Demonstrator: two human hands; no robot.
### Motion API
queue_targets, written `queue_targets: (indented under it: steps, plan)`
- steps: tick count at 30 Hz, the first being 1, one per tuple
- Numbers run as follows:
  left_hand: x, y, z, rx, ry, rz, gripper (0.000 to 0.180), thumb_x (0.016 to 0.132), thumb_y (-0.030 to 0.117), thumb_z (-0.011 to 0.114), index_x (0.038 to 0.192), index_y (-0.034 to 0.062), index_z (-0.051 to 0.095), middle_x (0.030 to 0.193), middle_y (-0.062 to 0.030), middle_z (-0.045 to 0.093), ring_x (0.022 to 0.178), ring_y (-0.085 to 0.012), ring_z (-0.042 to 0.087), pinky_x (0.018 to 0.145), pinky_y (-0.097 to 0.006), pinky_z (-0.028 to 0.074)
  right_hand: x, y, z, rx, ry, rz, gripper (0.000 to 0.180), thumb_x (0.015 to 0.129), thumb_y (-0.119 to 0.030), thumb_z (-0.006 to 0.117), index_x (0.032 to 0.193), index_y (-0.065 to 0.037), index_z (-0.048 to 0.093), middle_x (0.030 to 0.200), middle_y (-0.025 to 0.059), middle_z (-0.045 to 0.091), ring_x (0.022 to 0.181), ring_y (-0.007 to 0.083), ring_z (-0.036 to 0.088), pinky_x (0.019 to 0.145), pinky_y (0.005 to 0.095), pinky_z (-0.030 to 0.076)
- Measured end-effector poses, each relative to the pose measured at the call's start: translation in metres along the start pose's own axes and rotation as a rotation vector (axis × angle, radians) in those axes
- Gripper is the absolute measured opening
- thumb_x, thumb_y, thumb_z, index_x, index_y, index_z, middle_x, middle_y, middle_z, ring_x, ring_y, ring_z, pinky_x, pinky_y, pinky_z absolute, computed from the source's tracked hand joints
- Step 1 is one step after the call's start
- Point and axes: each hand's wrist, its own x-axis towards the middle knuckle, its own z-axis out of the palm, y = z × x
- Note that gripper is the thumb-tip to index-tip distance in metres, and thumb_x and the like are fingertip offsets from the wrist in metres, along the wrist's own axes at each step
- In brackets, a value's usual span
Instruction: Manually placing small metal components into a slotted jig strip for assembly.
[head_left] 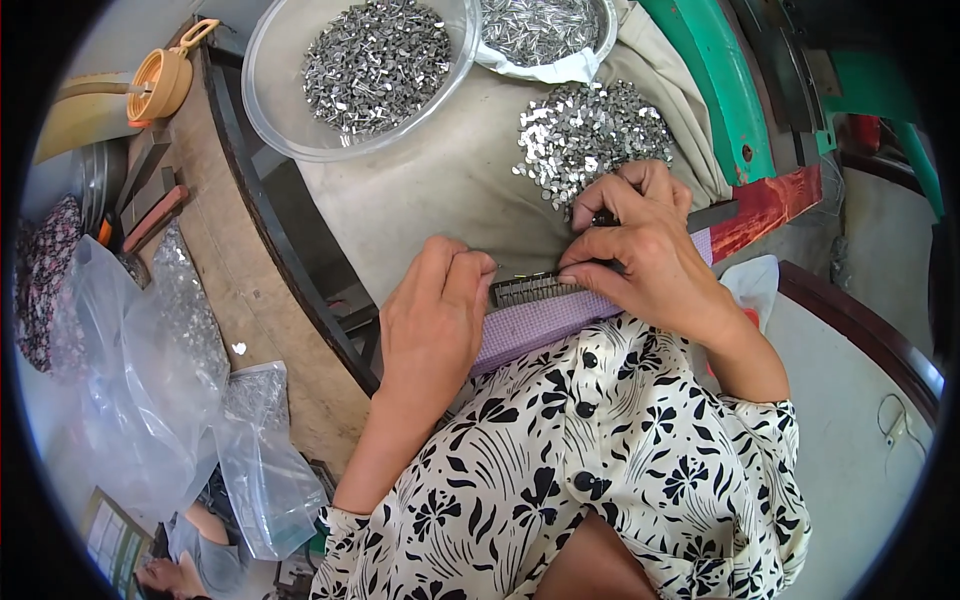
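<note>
A dark slotted rack (535,289) with a row of small metal pins lies along a purple checked padded edge (545,333) in front of me. My left hand (432,315) is closed at the rack's left end, thumb and fingers pressed together; what they hold, if anything, is hidden. Over the rack's right end my right hand (650,250) is closed too, its thumb and fingertips pinched close to the pins. Whatever it grips is too small to make out. Beyond the right hand spreads a loose pile of small shiny metal pieces (585,140) on beige cloth (430,205).
A clear plastic bowl (270,120) of metal pieces stands at the back, beside a bowl of pins (540,35). Green machinery (710,80) rises at back right. Plastic bags (140,370), a red-handled tool (157,218) and an orange cup (162,85) are left. Another person (195,555) is lower left.
</note>
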Motion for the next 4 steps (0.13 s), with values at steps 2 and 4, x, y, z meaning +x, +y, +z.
queue_targets:
  steps: [2,4]
  plan:
    - [0.0001,0.0002,-0.0001,-0.003,-0.005,-0.010,0.013,0.086,0.004,0.067,0.097,0.0066,0.062,0.097,-0.0082,0.058,0.081,-0.0292,0.063,0.069,-0.039,0.050,-0.0005,0.0002,-0.0017,-0.005,-0.004,0.001,0.013,0.068,-0.021,0.082,0.078,-0.015,0.076,0.099,-0.0034,0.059,0.107,0.0247,0.046,0.093,0.0423,0.028]
    - [0.0003,0.0016,0.0002,0.006,-0.004,-0.033,0.012,0.087,0.005,0.067,0.097,0.0065,0.062,0.097,-0.0083,0.058,0.082,-0.0290,0.063,0.069,-0.039,0.050,-0.0012,0.0010,-0.0026,-0.004,-0.015,0.001,0.013,0.069,-0.021,0.082,0.079,-0.015,0.076,0.099,-0.0032,0.059,0.107,0.0247,0.046,0.093,0.0425,0.028]
